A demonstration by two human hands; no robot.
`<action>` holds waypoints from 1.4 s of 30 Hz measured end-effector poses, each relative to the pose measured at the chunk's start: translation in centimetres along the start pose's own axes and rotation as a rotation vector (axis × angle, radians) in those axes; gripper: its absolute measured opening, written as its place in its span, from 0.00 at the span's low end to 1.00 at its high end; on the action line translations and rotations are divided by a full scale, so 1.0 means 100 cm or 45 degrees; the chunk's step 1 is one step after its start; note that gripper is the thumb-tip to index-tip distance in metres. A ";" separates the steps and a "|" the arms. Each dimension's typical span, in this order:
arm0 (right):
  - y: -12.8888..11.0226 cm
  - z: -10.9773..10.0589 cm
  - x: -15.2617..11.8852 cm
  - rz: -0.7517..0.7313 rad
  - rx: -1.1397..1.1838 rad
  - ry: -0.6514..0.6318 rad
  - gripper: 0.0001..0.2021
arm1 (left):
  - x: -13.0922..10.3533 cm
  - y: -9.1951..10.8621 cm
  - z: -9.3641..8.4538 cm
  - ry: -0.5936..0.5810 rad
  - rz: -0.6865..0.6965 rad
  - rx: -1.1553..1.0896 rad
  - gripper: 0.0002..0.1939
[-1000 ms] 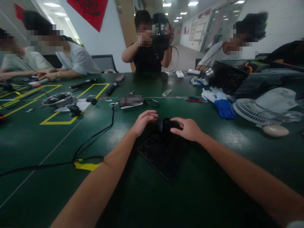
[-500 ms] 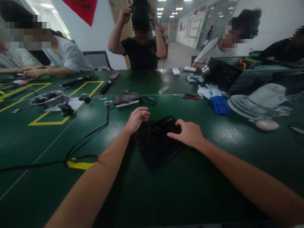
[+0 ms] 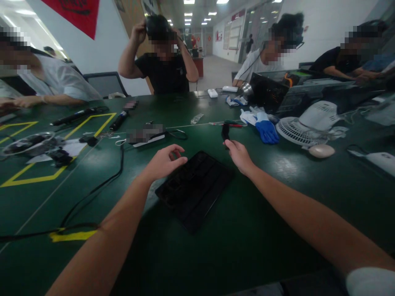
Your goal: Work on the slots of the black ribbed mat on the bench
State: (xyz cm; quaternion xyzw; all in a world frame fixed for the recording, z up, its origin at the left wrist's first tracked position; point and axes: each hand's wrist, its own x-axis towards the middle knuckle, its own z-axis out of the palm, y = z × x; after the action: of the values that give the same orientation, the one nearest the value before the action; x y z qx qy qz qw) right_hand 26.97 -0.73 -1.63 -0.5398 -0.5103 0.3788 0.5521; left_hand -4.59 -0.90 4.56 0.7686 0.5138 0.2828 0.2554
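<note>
A flat black tray-like case [image 3: 197,189] lies tilted on the green table, with dark recesses along its left side. My right hand [image 3: 240,156] grips a small black piece [image 3: 226,132] by its lower end, above the table beyond the case's right corner. At the case's upper left edge is my left hand [image 3: 168,161], its fingers loosely curved and apart, holding nothing. What the black piece is, I cannot make out.
Blue and white gloves [image 3: 267,130] and a white fan [image 3: 294,130] lie to the right. Beyond the left hand is a device on a white base [image 3: 149,140]. A black cable [image 3: 106,187] runs at left. People sit around the table's far side.
My right hand has lifted away from the case with the small black piece in it. My left hand has shifted left and down. The view has turned slightly right.
</note>
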 end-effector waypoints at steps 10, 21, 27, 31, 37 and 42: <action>0.001 -0.029 0.015 0.315 0.623 -0.359 0.22 | 0.013 0.077 0.073 -0.235 0.007 0.329 0.33; -0.010 -0.040 0.018 0.365 0.678 -0.536 0.16 | 0.022 0.098 0.108 -0.312 -0.027 0.444 0.29; -0.008 -0.040 0.018 0.407 0.636 -0.450 0.14 | 0.020 0.120 0.091 -0.267 -0.087 0.579 0.31; -0.004 -0.040 0.020 0.466 0.648 -0.405 0.15 | 0.009 0.155 0.057 -0.142 -0.017 0.641 0.32; -0.005 -0.038 0.017 0.568 0.673 -0.252 0.15 | 0.001 0.180 -0.002 0.113 -0.006 0.212 0.14; -0.006 -0.036 0.015 0.490 0.654 -0.286 0.16 | 0.003 0.137 -0.007 0.056 -0.198 -0.584 0.11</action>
State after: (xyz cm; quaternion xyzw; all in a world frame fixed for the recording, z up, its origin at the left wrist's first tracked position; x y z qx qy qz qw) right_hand 30.69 -0.13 -0.40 -0.4244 -0.3447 0.6492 0.5287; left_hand 3.85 -5.25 14.53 0.6424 0.4991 0.3883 0.4330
